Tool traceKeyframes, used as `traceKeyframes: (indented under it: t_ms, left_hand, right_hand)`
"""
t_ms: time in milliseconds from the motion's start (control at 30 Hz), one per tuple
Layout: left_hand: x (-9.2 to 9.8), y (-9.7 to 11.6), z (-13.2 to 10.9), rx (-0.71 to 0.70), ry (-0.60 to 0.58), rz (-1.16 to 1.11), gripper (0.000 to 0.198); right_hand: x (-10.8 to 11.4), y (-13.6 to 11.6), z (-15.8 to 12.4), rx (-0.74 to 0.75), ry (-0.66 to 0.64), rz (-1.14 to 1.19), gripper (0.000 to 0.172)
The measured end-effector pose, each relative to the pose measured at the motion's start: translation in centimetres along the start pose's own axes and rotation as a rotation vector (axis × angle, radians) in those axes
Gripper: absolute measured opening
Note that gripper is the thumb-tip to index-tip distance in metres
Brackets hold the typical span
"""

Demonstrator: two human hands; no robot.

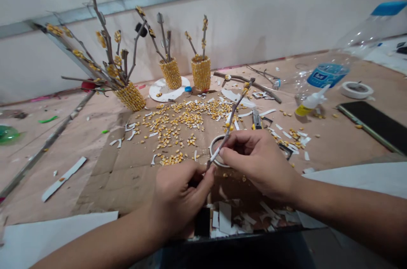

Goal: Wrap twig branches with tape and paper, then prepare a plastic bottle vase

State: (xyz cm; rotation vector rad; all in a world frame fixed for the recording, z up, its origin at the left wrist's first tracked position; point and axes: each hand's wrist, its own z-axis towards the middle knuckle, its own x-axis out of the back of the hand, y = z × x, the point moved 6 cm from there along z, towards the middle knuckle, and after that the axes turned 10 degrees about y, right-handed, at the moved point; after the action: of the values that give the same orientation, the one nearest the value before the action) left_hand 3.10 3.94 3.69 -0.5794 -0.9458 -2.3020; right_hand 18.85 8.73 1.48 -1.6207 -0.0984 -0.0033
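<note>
A thin twig (233, 112) with yellow corn kernels stuck along it slants up and away between my two hands. My left hand (184, 190) pinches its lower end between thumb and fingers. Higher up, my right hand (254, 158) closes on the twig beside a white wrapped stretch. Behind the twig lies a white tape roll (213, 149), partly hidden by my right hand. Loose corn kernels (178, 122) are spread over a flat piece of cardboard (127, 180) beyond my hands. A box cutter (256, 119) rests just past my right hand.
Three corn-covered pots (201, 73) holding twigs stand at the back, the left one tilted. To the right are a glue bottle (310, 103), a clear plastic bottle (327, 71), another tape roll (356, 90) and a phone (375, 124). Paper scraps (225, 218) lie at the near edge.
</note>
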Motion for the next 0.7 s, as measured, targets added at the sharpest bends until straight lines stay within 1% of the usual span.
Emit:
traceKeyframes:
  t_ms: [133, 367, 567, 700]
  left_hand:
    - [-0.12, 0.12, 0.09, 0.012, -0.003, -0.023, 0.022]
    - [-0.26, -0.4, -0.07, 0.105, -0.037, -0.051, 0.025]
    - [-0.23, -0.56, -0.29, 0.114, -0.047, -0.055, 0.024]
    - [-0.42, -0.83, -0.41, 0.178, -0.076, -0.076, 0.024]
  right_hand:
    - [0.02, -0.04, -0.05, 0.002, -0.004, -0.003, 0.011]
    - [0.01, 0.15, -0.03, -0.018, -0.011, -0.005, 0.011]
    - [0.03, 0.05, 0.01, -0.015, -0.01, -0.006, 0.011]
    - [0.15, 0.14, -0.06, -0.016, -0.006, -0.015, 0.011]
